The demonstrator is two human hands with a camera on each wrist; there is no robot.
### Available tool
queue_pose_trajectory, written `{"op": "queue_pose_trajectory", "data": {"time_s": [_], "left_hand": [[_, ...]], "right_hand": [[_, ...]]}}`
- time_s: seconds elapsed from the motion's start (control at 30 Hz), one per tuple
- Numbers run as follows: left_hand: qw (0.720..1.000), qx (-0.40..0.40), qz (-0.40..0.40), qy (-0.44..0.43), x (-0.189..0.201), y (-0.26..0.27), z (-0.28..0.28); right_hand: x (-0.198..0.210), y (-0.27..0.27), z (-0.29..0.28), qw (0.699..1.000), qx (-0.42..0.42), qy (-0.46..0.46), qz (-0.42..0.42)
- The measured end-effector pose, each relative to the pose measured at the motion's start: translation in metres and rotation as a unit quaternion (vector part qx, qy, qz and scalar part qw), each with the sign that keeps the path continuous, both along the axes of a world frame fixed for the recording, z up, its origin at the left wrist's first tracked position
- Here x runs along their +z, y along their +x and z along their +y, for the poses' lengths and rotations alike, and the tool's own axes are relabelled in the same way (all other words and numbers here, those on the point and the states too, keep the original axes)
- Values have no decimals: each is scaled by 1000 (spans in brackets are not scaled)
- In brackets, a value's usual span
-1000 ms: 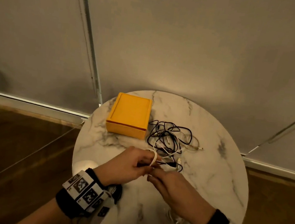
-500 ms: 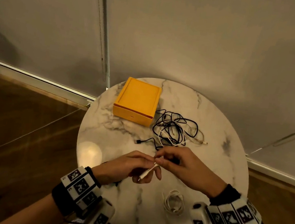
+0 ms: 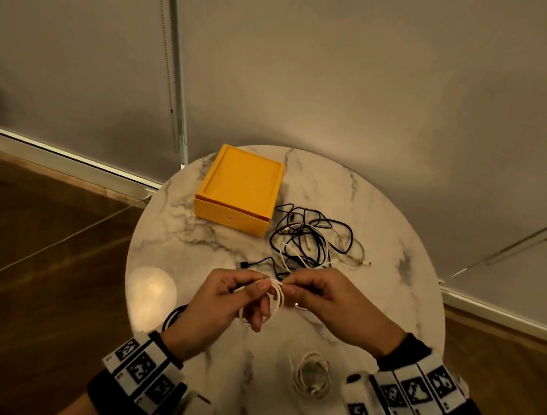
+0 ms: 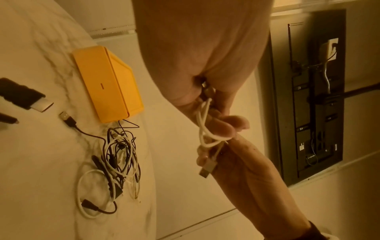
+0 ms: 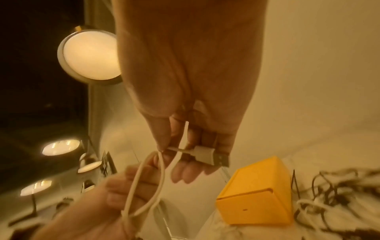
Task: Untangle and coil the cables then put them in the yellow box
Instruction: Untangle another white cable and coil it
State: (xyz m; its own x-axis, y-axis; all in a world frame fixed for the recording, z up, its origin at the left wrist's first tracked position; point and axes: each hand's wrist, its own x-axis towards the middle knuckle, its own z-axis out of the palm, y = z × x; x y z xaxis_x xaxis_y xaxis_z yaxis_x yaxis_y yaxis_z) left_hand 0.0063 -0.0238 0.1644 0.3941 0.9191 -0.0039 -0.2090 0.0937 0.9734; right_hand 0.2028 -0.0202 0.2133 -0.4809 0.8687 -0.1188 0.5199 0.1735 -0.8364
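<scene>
The left hand (image 3: 224, 299) grips white cable (image 3: 276, 299) loops; the right hand (image 3: 326, 300) pinches its plug end; the yellow box (image 3: 239, 191) sits closed near the table's (image 3: 371, 323) far edge, beside tangled cables (image 3: 309, 242).

Round marble table (image 3: 384, 221) — grey wall (image 3: 352, 61), wooden floor (image 3: 21, 228), dim warm light.

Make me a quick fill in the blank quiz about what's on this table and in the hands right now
1. Both hands, the left hand and the right hand, hold a cable coloured ____.
2. The box on the marble table is ____ in colour.
3. The box's lid is ____.
4. The tangled pile of cables lies to the ____ of the box in the head view.

Missing words: white; yellow; closed; right
</scene>
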Motion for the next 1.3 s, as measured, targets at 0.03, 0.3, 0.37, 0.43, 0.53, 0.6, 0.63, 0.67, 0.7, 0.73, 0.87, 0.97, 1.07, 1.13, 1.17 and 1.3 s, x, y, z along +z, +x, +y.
{"op": "queue_pose_trajectory", "data": {"time_s": [0.03,0.3,0.37,0.43,0.53,0.6,0.63,0.67,0.7,0.73,0.87,0.97,1.07,1.13,1.17,1.3], "left_hand": [[1000,5,0,1,1,0,1],[994,107,19,-2,10,5,8],[991,126,53,13,13,9,12],[989,123,76,23,16,10,16],[994,77,75,2,17,13,17],[996,60,68,-2,17,17,15],[996,63,66,5,17,19,14],[995,74,69,22,16,22,13],[992,87,76,51,13,25,13],[987,101,90,85,11,28,13],[953,132,161,219,5,40,11],[924,137,195,299,4,48,15],[912,124,229,318,-7,60,15],[914,87,248,309,-19,68,10],[915,54,255,309,-24,75,8],[910,-50,289,294,-49,92,-6]], "right_hand": [[-2,2,0,999,0,39,-32],[-5,-7,0,985,-47,138,-95],[-3,-5,0,982,-109,140,-61],[-5,-4,-2,974,-156,158,-39],[-11,3,-4,963,-192,184,-38],[-13,8,-8,970,-216,88,65],[-14,9,-11,964,-221,20,147],[-15,8,-16,945,-223,-46,234],[-17,6,-20,920,-225,-96,305],[-20,4,-24,893,-229,-133,364],[-28,-4,-36,804,-215,-213,512],[-30,-7,-42,808,-231,-205,502],[-38,-1,-46,900,-322,-30,292],[-49,10,-54,923,-350,73,142],[-56,18,-62,920,-368,87,106],[-86,41,-104,884,-453,-6,113]]}}
